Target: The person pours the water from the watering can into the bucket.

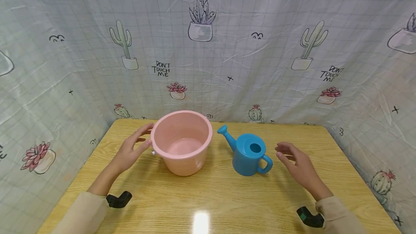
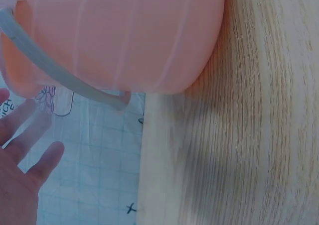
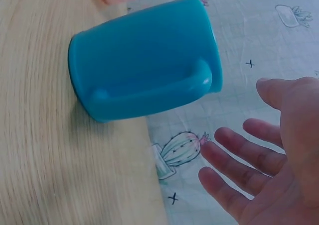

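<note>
A pink bucket point(image 1: 184, 163) stands upright left of the middle of the table. My left hand point(image 1: 130, 151) is at its left side, thumb and fingers spread beside the rim; whether they touch it I cannot tell. In the left wrist view, the bucket's grey handle point(image 2: 65, 78) hangs along its outside, near the left hand point(image 2: 17, 170). To the right of the bucket is a blue watering can point(image 1: 243, 161), spout pointing left and handle to the right. Off that handle, my right hand point(image 1: 300, 169) hovers with loosely bent fingers, holding nothing. The right wrist view shows a gap between the can point(image 3: 139, 51) and the fingers.
The wooden table point(image 1: 162, 205) has a patch of glare near its front. A pale curtain point(image 1: 227, 57) printed with cacti and lettering encloses the back and both sides. Black devices, one of them a wrist camera point(image 1: 119, 199), sit by each sleeve.
</note>
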Action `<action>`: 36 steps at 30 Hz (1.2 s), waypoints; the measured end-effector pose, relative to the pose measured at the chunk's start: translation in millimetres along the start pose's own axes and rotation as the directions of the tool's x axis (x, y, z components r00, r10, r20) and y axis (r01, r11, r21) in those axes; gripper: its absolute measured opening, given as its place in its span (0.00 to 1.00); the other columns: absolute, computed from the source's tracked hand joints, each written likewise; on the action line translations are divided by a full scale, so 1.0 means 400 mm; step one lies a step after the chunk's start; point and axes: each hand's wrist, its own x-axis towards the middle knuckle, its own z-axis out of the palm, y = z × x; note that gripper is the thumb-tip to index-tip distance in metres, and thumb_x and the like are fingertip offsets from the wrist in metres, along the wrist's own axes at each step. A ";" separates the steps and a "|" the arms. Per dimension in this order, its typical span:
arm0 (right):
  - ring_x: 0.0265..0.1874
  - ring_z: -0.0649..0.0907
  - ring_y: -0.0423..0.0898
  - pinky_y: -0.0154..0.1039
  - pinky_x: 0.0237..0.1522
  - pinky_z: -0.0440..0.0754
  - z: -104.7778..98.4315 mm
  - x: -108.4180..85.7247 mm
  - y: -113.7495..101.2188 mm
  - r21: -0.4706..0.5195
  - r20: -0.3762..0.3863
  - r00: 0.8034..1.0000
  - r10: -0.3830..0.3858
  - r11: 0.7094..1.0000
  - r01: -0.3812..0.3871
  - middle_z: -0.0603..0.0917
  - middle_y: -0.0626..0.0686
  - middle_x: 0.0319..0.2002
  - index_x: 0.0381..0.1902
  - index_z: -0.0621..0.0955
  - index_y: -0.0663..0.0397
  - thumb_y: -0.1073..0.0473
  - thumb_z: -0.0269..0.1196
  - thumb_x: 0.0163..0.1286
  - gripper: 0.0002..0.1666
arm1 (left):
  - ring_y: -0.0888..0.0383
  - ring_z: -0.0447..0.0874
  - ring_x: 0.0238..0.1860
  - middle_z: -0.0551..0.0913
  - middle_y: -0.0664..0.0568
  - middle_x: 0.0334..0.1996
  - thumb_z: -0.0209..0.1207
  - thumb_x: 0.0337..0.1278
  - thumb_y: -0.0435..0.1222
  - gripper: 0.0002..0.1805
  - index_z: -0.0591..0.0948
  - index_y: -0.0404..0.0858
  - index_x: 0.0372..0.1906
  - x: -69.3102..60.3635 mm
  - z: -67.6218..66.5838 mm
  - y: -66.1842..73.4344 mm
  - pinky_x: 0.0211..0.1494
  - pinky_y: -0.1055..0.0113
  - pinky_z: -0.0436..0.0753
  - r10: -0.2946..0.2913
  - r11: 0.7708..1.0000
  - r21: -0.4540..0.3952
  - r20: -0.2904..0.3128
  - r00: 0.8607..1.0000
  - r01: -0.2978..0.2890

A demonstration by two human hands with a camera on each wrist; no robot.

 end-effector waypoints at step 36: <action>0.44 0.76 0.25 0.23 0.46 0.77 0.055 0.008 -0.006 0.192 0.004 1.000 0.020 0.981 -0.020 0.83 0.52 0.47 0.55 0.75 0.54 0.55 0.60 0.71 0.18 | 0.62 0.73 0.61 0.68 0.41 0.68 0.51 0.67 0.28 0.29 0.64 0.40 0.72 0.017 0.031 -0.024 0.54 0.81 0.75 -0.008 0.968 -0.249 -0.004 1.000 0.007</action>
